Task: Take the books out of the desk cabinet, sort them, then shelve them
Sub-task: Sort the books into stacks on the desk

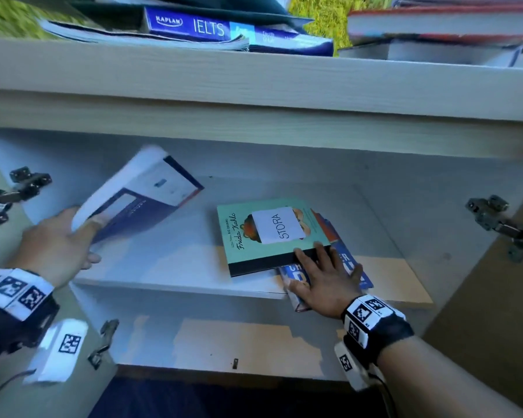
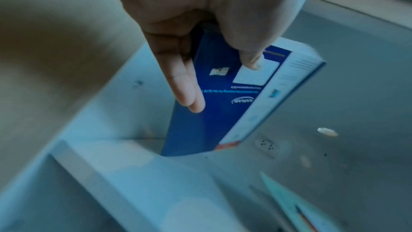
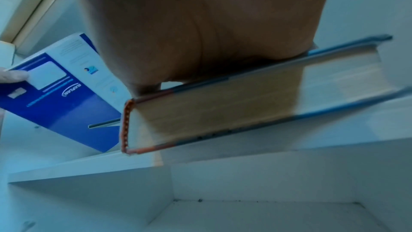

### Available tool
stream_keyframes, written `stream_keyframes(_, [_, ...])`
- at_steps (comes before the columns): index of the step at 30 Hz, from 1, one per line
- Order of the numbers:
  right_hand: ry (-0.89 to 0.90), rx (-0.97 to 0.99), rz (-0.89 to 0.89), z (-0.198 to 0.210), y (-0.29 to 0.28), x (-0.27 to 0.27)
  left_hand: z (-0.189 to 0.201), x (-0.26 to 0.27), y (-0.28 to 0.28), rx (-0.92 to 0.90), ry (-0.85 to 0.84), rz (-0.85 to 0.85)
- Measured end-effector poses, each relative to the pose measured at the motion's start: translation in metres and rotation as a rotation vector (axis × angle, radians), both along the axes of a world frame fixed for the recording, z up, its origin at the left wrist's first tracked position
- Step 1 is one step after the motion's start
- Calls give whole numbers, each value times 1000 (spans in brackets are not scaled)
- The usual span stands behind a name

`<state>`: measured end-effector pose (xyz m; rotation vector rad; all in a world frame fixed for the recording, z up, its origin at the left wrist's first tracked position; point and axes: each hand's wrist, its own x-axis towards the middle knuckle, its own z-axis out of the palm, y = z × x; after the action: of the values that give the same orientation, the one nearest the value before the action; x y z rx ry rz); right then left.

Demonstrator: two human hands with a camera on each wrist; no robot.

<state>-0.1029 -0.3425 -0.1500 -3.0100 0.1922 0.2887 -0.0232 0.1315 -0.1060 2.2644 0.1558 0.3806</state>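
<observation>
The left hand pinches a tilted blue book above the cabinet shelf. To the right, the right hand lies spread on a blue book, fingertips touching the teal book stacked on it.

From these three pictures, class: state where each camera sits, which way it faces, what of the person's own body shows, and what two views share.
Head: worn on the head, looking forward and down into the open cabinet; both hands and wristbands show.
Left wrist: looks along the left hand at the blue book it grips.
Right wrist: sits low, looking under the right hand, which lies on the thick book; only the palm shows.
Shared: the blue book appears in all three.
</observation>
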Motion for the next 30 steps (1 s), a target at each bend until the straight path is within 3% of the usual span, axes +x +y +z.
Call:
stream_keyframes(3, [-13,8,-6,-2,0,1,48,-38,-94,-178,-44,-44])
stream_keyframes(6, [23,32,25,4,-1,-3,36,-33,-146,-190,-71,-114])
stream_keyframes(9, [-47,212,17,19,-16,-2,5,-21,-197,-5,-58,-217])
stream_keyframes(12, [-359,467,-218,29,-56,-2,-21,-26,-237,155,32,-334])
stream_keyframes(14, [-316,557,-362,26,-83,-4,-32,-30,-251,298,103,-423])
stream_keyframes(17, [-191,673,-389,18,-90,-1,-39,-33,-256,381,148,-575])
stream_keyframes(19, [-219,732,-385,20,-79,2,-35,-33,-257,313,165,-601])
stream_keyframes(22, [-179,792,-446,18,-70,6,-25,-29,-255,100,164,-382])
stream_keyframes(26, [-214,882,-536,22,-76,18,-14,-23,-253,-84,381,-226])
stream_keyframes(30, [-110,852,-378,26,-70,24,-36,-24,-253,-405,514,-211])
